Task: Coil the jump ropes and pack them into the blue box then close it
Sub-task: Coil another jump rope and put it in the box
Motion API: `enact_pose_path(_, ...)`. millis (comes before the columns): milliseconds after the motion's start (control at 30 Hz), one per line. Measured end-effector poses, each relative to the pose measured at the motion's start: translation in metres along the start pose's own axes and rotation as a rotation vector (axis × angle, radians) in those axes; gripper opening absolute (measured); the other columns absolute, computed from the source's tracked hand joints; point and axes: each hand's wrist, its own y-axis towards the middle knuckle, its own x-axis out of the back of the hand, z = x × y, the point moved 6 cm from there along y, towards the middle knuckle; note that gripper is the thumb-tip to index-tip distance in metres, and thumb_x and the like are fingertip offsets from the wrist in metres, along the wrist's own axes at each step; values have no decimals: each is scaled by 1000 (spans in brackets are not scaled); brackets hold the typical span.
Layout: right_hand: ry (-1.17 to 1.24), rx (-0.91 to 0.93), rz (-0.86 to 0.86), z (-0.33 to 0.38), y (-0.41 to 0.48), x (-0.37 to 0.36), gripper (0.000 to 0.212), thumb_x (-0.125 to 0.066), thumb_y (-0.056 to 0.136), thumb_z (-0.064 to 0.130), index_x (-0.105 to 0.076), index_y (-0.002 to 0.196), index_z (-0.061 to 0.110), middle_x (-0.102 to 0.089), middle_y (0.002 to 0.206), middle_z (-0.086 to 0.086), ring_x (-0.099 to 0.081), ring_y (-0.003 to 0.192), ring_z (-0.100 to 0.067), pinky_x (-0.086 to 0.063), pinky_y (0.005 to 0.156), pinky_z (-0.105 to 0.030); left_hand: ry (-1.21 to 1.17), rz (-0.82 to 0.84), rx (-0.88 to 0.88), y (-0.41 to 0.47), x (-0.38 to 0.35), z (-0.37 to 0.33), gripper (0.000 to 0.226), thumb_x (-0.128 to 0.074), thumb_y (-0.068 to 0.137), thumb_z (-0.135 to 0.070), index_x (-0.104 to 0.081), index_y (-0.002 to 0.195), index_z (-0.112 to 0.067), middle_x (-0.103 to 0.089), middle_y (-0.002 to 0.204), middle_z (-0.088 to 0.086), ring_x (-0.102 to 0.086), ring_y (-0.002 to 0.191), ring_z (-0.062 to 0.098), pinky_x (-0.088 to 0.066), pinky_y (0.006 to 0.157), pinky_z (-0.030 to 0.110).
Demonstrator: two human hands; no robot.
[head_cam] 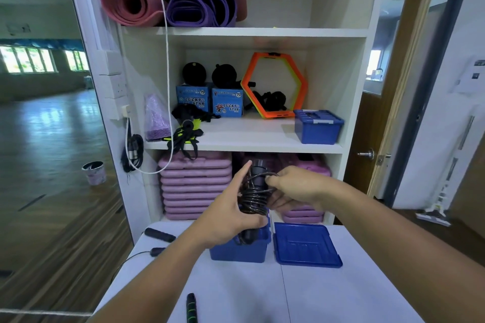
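My left hand (231, 214) grips a black jump rope (253, 198) wound into a tight coil around its upright handles. My right hand (294, 187) pinches the rope's loose strand at the top of the coil. Both hands hover just above the open blue box (237, 250) on the white table (249, 294). The box's blue lid (305, 245) lies flat to its right. Another black rope with two handles (159, 235) rests at the table's left edge. A black and green handle (191, 307) lies near the front.
A white shelf unit stands behind the table. Its middle shelf (244, 136) holds a second closed blue box (317, 126), an orange hexagon ring (274, 85), blue cartons and tangled straps. Purple stacked cases fill the shelf below. A wooden door is at the right.
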Motion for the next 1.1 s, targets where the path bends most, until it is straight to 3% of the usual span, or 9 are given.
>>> enact_pose_path(133, 15, 67, 82, -1, -4, -2, 35, -50, 102, 26, -67, 108, -5, -74, 103, -23, -74, 96, -29, -61, 80, -28, -70, 96, -17, -3, 14, 5, 104, -84, 77, -8, -28, 151, -53, -64, 131, -1, -64, 116, 15, -49, 104, 33)
enact_pose_path(233, -7, 132, 65, 1, -6, -3, 26, -54, 99, 17, -72, 100, -2, -76, 97, -20, -75, 91, -26, -61, 79, -28, -158, 140, -29, -4, 22, 7, 99, -81, 77, -3, -34, 149, -50, -66, 127, 5, -63, 109, 20, -49, 99, 34)
enact_pose_path(433, -24, 189, -182, 15, -8, 5, 18, -64, 84, 16, -73, 79, 1, -76, 74, -15, -75, 71, -23, -63, 73, -37, -223, 152, -57, -3, 28, 1, 92, -71, 79, 4, -37, 152, -41, -64, 122, 4, -58, 100, 20, -50, 90, 35)
enact_pose_path(533, -30, 267, -345, 25, -15, 17, 22, -72, 71, 14, -61, 88, 8, -71, 64, -4, -66, 57, -18, -62, 64, -37, -246, 145, -77, -3, 28, -4, 89, -65, 79, 8, -40, 150, -39, -62, 125, 9, -58, 100, 21, -52, 89, 36)
enact_pose_path(700, -93, 409, -367, 39, -32, 19, 18, -76, 72, 13, -68, 87, 19, -73, 75, 3, -63, 66, -5, -51, 65, -19, -286, 158, -98, -9, 30, -11, 89, -69, 72, -7, -41, 148, -45, -57, 136, 13, -56, 107, 26, -51, 91, 39)
enact_pose_path(833, -29, 461, -347, 41, -39, 19, 12, -76, 76, 11, -73, 85, 19, -73, 67, 8, -62, 60, 3, -48, 59, -8, -359, 168, -104, -12, 30, -11, 92, -67, 67, -5, -44, 145, -48, -59, 134, 11, -54, 105, 36, -50, 88, 40)
enact_pose_path(933, 31, 480, -313, 43, -41, 18, 10, -75, 81, 9, -73, 89, 15, -76, 73, 1, -72, 69, -6, -54, 66, -13, -428, 160, -91, -11, 30, -11, 94, -65, 61, -4, -48, 142, -50, -63, 128, 7, -53, 105, 40, -48, 88, 44)
enact_pose_path(1033, 134, 453, -281, 42, -38, 15, 9, -74, 84, 7, -72, 92, 8, -77, 82, -9, -76, 79, -19, -61, 73, -26, -489, 186, -91, -10, 27, -12, 95, -61, 63, 1, -48, 143, -48, -59, 129, 20, -52, 112, 57, -48, 95, 57)
enact_pose_path(1100, 213, 417, -293, 41, -34, 15, 7, -75, 83, 6, -73, 89, 7, -77, 85, -13, -76, 81, -23, -62, 74, -33, -477, 195, -78, -8, 22, -14, 95, -52, 67, 6, -45, 145, -48, -58, 132, 24, -54, 115, 60, -54, 88, 56)
